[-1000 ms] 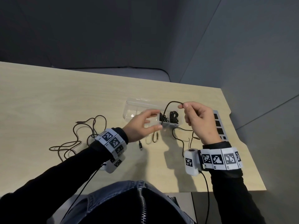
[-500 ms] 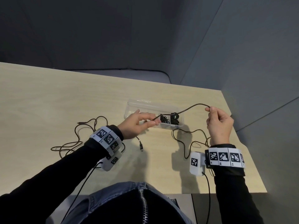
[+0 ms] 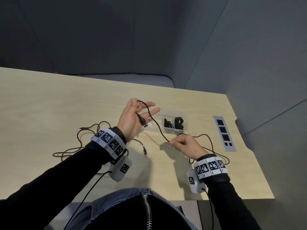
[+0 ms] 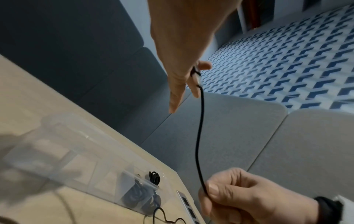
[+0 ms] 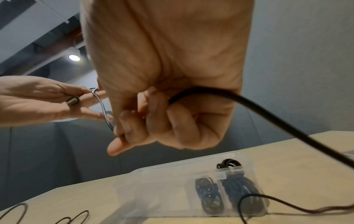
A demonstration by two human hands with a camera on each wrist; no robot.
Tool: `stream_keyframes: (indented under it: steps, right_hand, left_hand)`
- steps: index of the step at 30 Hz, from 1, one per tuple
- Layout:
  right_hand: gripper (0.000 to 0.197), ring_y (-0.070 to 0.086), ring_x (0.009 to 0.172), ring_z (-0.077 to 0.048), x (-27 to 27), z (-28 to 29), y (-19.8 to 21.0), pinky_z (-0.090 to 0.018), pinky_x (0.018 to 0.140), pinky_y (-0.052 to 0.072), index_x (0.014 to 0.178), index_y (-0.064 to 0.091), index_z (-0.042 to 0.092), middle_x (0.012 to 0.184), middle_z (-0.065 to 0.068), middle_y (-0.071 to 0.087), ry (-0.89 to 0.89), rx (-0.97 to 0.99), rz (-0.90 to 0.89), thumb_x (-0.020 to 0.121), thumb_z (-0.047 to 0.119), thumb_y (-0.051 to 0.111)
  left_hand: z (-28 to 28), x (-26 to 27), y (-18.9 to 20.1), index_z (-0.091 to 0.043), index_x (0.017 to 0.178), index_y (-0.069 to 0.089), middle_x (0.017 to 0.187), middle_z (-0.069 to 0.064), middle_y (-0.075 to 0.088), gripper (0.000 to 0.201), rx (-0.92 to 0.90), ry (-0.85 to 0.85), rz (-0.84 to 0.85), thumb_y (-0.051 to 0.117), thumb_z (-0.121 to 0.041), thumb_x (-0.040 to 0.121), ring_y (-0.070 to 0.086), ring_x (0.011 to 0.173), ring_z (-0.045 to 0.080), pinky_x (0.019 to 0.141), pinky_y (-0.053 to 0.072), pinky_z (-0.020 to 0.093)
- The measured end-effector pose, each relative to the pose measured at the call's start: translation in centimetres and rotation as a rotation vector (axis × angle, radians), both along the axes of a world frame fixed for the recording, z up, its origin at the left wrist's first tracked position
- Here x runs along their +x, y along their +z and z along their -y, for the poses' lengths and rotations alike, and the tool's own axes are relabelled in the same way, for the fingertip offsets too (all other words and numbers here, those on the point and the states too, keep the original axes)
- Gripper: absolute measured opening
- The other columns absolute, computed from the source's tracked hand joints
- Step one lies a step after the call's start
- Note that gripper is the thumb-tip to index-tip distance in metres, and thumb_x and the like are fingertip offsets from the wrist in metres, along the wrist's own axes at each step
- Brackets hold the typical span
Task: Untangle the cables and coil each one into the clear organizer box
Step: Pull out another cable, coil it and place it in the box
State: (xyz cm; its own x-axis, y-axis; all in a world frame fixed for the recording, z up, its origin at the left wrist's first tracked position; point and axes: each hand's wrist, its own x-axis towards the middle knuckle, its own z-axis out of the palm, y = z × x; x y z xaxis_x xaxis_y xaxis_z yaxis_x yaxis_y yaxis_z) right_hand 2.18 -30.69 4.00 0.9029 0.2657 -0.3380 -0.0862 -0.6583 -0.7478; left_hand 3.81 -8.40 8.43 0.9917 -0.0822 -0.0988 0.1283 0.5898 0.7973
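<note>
Head: cable (image 3: 156, 126) between hands (taut)

Two coiled cables (image 3: 173, 124) boxed, perhaps two loose cables (image 3: 79, 143) outside.

both arms wore long black sleeves (image 3: 49, 176). each wrist carried a white band (image 3: 109, 143) printed with black-and-white square marker codes, 4 showing on the left one. a white camera block (image 3: 120, 170) with its own marker hung under each band, trailing a thin black lead. below, a blue denim collar (image 3: 116, 195) framed a dark top with a silver zip (image 3: 148, 211).
</note>
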Motion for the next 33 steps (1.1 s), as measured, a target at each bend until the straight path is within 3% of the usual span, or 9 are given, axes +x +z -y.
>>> stream_keyframes:
  steps: [4, 6, 10, 15, 18, 21, 24, 27, 33]
  right_hand:
    - [0.028, 0.033, 0.047, -0.006, -0.1, -1.0, 0.3, -0.021, 0.051, 0.03, 0.065, 0.068, 0.032, 0.045, 0.012, 0.039, 0.103, 0.003, -0.019, 0.09, 0.022, 0.061]
    - [0.027, 0.032, 0.047, -0.007, -0.3, -1.5, 0.6, -0.021, 0.051, 0.03, 0.067, 0.067, 0.031, 0.047, 0.011, 0.039, 0.123, 0.016, -0.005, 0.091, 0.021, 0.06]
    - [0.025, 0.034, 0.055, -0.016, -0.5, -1.9, 1.0, -0.025, 0.054, 0.031, 0.07, 0.068, 0.03, 0.054, 0.001, 0.04, 0.12, 0.058, 0.008, 0.091, 0.02, 0.059]
    - [0.024, 0.035, 0.05, -0.009, -0.9, -2.2, 1.4, -0.024, 0.054, 0.032, 0.073, 0.069, 0.031, 0.047, 0.011, 0.043, 0.206, 0.082, -0.043, 0.09, 0.018, 0.06]
    - [0.014, 0.036, 0.042, 0.0, -1.3, -2.5, 2.8, -0.015, 0.051, 0.031, 0.084, 0.074, 0.02, 0.041, 0.015, 0.047, 0.302, 0.041, -0.089, 0.09, 0.018, 0.061]
    - [0.012, 0.044, 0.049, -0.001, -1.6, -2.7, 4.9, -0.019, 0.054, 0.038, 0.086, 0.075, 0.023, 0.062, 0.001, 0.065, 0.376, 0.006, -0.047, 0.088, 0.023, 0.063]
    - [0.01, 0.067, 0.077, -0.011, -1.1, -2.6, 6.9, -0.027, 0.076, 0.052, 0.087, 0.075, 0.025, 0.086, 0.002, 0.074, 0.326, 0.05, 0.115, 0.087, 0.024, 0.065]
    - [0.013, 0.061, 0.065, -0.016, -0.1, -2.9, 8.2, -0.033, 0.068, 0.05, 0.082, 0.075, 0.021, 0.076, 0.005, 0.071, 0.262, 0.052, 0.351, 0.086, 0.028, 0.064]
    - [0.022, 0.063, 0.07, -0.012, 2.1, -2.3, 7.7, -0.033, 0.068, 0.051, 0.079, 0.075, 0.021, 0.073, 0.008, 0.071, 0.071, 0.035, 0.491, 0.084, 0.035, 0.059]
  left_hand:
    - [-0.1, 0.0, 0.4, -0.02, 0.089, 0.041, 0.073, -0.001, 0.051, 0.033, -0.084, 0.108, -0.105, 0.026, -0.048, 0.099, 0.065, 0.064, 0.021, 0.079, 0.053, 0.054]
    - [-0.2, 0.3, 0.5, -0.019, 0.087, 0.041, 0.069, -0.002, 0.043, 0.032, -0.179, 0.131, -0.148, 0.029, -0.047, 0.099, 0.043, 0.05, 0.011, 0.063, 0.056, 0.037]
    - [-0.4, 0.9, 0.7, -0.013, 0.095, 0.047, 0.072, -0.002, 0.039, 0.026, -0.256, 0.142, -0.187, 0.029, -0.031, 0.1, 0.033, 0.048, 0.008, 0.046, 0.03, 0.018]
    - [-0.4, 1.0, 0.4, -0.013, 0.091, 0.049, 0.076, -0.001, 0.046, 0.036, -0.154, 0.148, -0.072, 0.024, -0.035, 0.103, 0.042, 0.053, 0.006, 0.051, 0.041, 0.018]
    - [-0.6, 0.9, 0.3, -0.023, 0.079, 0.039, 0.067, -0.008, 0.039, 0.037, 0.055, 0.175, -0.119, 0.02, -0.046, 0.1, 0.032, 0.047, 0.007, 0.042, 0.033, 0.018]
    - [-0.7, 1.1, -0.3, -0.023, 0.076, 0.036, 0.065, -0.008, 0.032, 0.036, 0.42, 0.132, -0.117, 0.02, -0.044, 0.1, 0.023, 0.046, 0.007, 0.039, 0.016, 0.018]
    - [-0.6, 1.0, -1.2, -0.021, 0.074, 0.041, 0.069, -0.005, 0.042, 0.034, 0.862, -0.065, 0.053, 0.025, -0.034, 0.102, 0.042, 0.058, 0.013, 0.049, 0.032, 0.023]
    - [0.2, 0.2, -1.6, -0.017, 0.08, 0.048, 0.077, -0.002, 0.053, 0.038, 1.295, -0.374, 0.239, 0.024, -0.039, 0.101, 0.053, 0.078, 0.021, 0.072, 0.04, 0.035]
    - [1.2, -0.3, -0.5, -0.027, 0.065, 0.051, 0.058, -0.014, 0.046, 0.057, 1.069, -0.584, 0.23, 0.013, -0.056, 0.097, 0.042, 0.052, -0.001, 0.062, 0.032, 0.024]
